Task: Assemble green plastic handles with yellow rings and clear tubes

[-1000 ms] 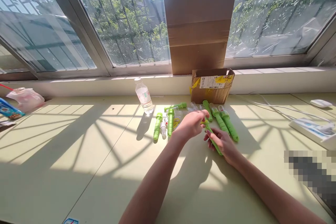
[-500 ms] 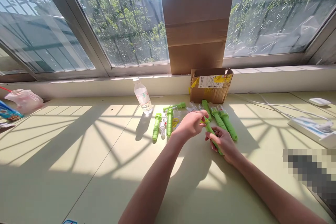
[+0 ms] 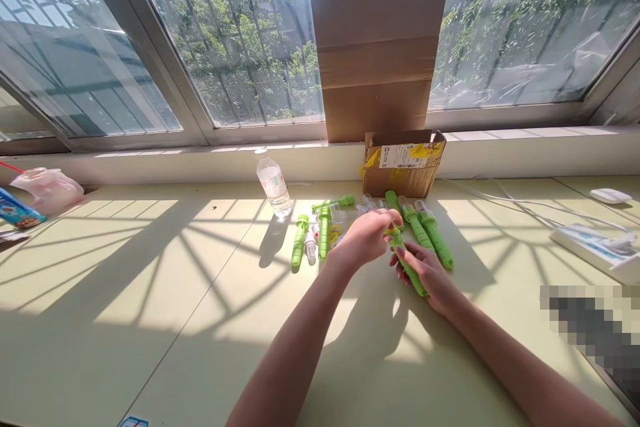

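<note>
My right hand (image 3: 426,272) is wrapped round the lower part of a green ribbed plastic tube (image 3: 414,279), which slants up and away to the left. At the tube's upper end my left hand (image 3: 369,235) is closed, its fingers pinched over the top and partly hiding it; a bit of yellow shows there. Just right of the hands lie more green tubes (image 3: 437,240) with clear tips. Left of my left hand are a green tube (image 3: 324,233), a shorter green piece (image 3: 299,243) and a small clear-and-white part (image 3: 311,250).
A clear bottle (image 3: 274,185) stands left of the parts. Behind them sits an open cardboard box (image 3: 403,165) against the sill. At right are a power strip (image 3: 590,250) with white cables and a white case (image 3: 610,195); at far left, a pink bag (image 3: 50,191) and a blue packet (image 3: 17,210).
My left hand has turned slightly at the tube's upper end, its fingers more curled in. The right hand keeps its hold, almost unmoved. The view has shifted very slightly.
</note>
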`<state>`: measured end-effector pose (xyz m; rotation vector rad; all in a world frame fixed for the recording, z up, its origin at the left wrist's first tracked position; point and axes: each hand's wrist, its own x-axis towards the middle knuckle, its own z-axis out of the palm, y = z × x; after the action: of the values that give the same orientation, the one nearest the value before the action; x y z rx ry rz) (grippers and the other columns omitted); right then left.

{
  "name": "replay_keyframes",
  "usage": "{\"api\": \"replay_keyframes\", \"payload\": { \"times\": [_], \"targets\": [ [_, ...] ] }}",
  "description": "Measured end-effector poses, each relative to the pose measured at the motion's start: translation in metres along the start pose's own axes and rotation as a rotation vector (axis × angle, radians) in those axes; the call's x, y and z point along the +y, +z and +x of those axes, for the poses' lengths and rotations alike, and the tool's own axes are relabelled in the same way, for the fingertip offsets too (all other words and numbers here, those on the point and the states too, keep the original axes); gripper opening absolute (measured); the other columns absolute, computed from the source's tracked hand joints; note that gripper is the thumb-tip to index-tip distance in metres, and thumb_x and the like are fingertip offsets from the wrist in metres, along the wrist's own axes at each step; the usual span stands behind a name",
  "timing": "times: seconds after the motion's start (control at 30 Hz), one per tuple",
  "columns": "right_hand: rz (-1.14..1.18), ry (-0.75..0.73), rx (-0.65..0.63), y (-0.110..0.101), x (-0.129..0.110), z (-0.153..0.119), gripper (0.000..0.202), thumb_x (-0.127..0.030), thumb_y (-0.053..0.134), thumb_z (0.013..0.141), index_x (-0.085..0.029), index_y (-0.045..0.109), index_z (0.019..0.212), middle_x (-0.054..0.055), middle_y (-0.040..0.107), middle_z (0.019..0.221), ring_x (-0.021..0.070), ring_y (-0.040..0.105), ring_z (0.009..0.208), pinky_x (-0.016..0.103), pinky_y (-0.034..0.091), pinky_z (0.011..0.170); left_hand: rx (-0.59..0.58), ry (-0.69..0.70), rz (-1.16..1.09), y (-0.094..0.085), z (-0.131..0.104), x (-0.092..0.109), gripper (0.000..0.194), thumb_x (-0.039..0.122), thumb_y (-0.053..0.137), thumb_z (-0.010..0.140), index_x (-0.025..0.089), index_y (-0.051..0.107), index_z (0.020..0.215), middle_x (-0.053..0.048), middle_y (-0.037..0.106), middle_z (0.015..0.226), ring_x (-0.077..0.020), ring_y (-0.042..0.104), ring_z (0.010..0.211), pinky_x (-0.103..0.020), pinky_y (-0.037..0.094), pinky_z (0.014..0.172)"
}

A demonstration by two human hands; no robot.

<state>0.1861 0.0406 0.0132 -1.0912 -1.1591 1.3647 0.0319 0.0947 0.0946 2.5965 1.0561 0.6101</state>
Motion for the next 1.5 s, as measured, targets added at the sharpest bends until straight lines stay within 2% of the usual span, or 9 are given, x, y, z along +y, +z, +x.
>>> {"api": "replay_keyframes", "payload": {
  "times": [0.13, 0.27, 0.37, 0.47, 0.63, 0.87, 1.2, 1.4, 1.5],
  "targets": [
    [0.0, 0.01, -0.057, -0.001, -0.003, -0.001, 0.034, -0.051, 0.058, 0.085, -0.018, 0.064, 0.083, 0.003, 0.062, 0.078, 0.0106, 0.052, 0.058, 0.022, 0.037, 0.047, 0.015, -0.003, 0.025, 0.003, 0.001, 0.0, 0.023, 0.008, 0.053, 0.082, 0.019, 0.061, 0.1, -0.003, 0.068, 0.101, -0.0172, 0.062, 0.091, -0.026, 0.049, 0.078],
    [-0.013, 0.021, -0.058, -0.003, 0.0, 0.001, 0.034, -0.05, 0.055, 0.087, -0.018, 0.062, 0.078, 0.0, 0.057, 0.065, 0.008, 0.044, 0.049, 0.021, 0.032, 0.043, 0.028, -0.02, 0.082, 0.005, 0.002, 0.0, 0.02, 0.01, 0.054, 0.083, 0.019, 0.061, 0.099, -0.003, 0.069, 0.101, -0.0193, 0.062, 0.094, -0.03, 0.048, 0.083],
    [-0.028, 0.03, -0.036, -0.006, 0.004, 0.003, 0.028, -0.045, 0.058, 0.086, -0.018, 0.06, 0.079, -0.001, 0.056, 0.064, 0.0061, 0.04, 0.043, 0.021, 0.028, 0.04, -0.003, -0.037, 0.072, 0.005, 0.002, 0.0, 0.021, 0.01, 0.054, 0.083, 0.019, 0.062, 0.1, -0.003, 0.069, 0.103, -0.0185, 0.063, 0.093, -0.028, 0.049, 0.081],
    [-0.033, 0.025, -0.011, -0.007, 0.004, 0.005, 0.021, -0.038, 0.066, 0.08, -0.02, 0.058, 0.089, -0.002, 0.058, 0.065, 0.006, 0.04, 0.04, 0.02, 0.028, 0.038, -0.025, -0.034, 0.052, 0.005, 0.002, -0.001, 0.028, 0.006, 0.053, 0.08, 0.02, 0.061, 0.103, -0.003, 0.068, 0.105, -0.0172, 0.063, 0.094, -0.025, 0.049, 0.078],
    [-0.027, 0.035, 0.025, -0.007, 0.004, 0.005, 0.029, -0.035, 0.068, 0.077, -0.02, 0.057, 0.099, -0.002, 0.062, 0.068, 0.0058, 0.041, 0.039, 0.019, 0.028, 0.035, -0.01, -0.023, 0.096, 0.011, 0.002, -0.005, 0.034, 0.004, 0.05, 0.077, 0.021, 0.061, 0.104, -0.002, 0.068, 0.103, -0.0175, 0.063, 0.092, -0.026, 0.048, 0.076],
    [0.065, 0.029, 0.038, -0.009, 0.007, 0.005, 0.028, -0.037, 0.069, 0.077, -0.019, 0.059, 0.095, 0.001, 0.063, 0.077, 0.0075, 0.048, 0.045, 0.02, 0.033, 0.036, 0.017, -0.013, 0.119, 0.013, 0.002, -0.006, 0.025, 0.008, 0.051, 0.081, 0.02, 0.061, 0.101, -0.003, 0.068, 0.098, -0.0178, 0.063, 0.088, -0.026, 0.048, 0.073],
    [0.061, 0.02, -0.043, -0.003, 0.001, 0.001, 0.03, -0.045, 0.06, 0.085, -0.02, 0.059, 0.102, 0.005, 0.063, 0.089, 0.0105, 0.055, 0.062, 0.021, 0.041, 0.048, 0.057, -0.008, 0.175, 0.011, 0.002, -0.001, 0.021, 0.007, 0.049, 0.082, 0.019, 0.06, 0.095, -0.002, 0.069, 0.096, -0.0179, 0.063, 0.089, -0.029, 0.048, 0.083],
    [0.016, 0.058, -0.039, -0.006, 0.002, 0.004, 0.025, -0.044, 0.058, 0.086, -0.02, 0.057, 0.091, -0.003, 0.056, 0.069, 0.0055, 0.044, 0.043, 0.019, 0.031, 0.039, 0.035, -0.031, 0.165, 0.011, 0.003, -0.003, 0.014, 0.014, 0.055, 0.084, 0.02, 0.06, 0.096, -0.003, 0.07, 0.097, -0.0191, 0.064, 0.089, -0.028, 0.049, 0.078],
    [-0.013, 0.034, -0.027, -0.009, 0.005, 0.007, 0.024, -0.038, 0.064, 0.081, -0.02, 0.057, 0.095, -0.004, 0.056, 0.064, 0.0057, 0.042, 0.04, 0.019, 0.03, 0.037, 0.025, -0.033, 0.119, 0.012, 0.003, -0.006, 0.017, 0.015, 0.057, 0.083, 0.02, 0.061, 0.098, -0.003, 0.07, 0.099, -0.0187, 0.064, 0.089, -0.027, 0.049, 0.076]
  ]
}}
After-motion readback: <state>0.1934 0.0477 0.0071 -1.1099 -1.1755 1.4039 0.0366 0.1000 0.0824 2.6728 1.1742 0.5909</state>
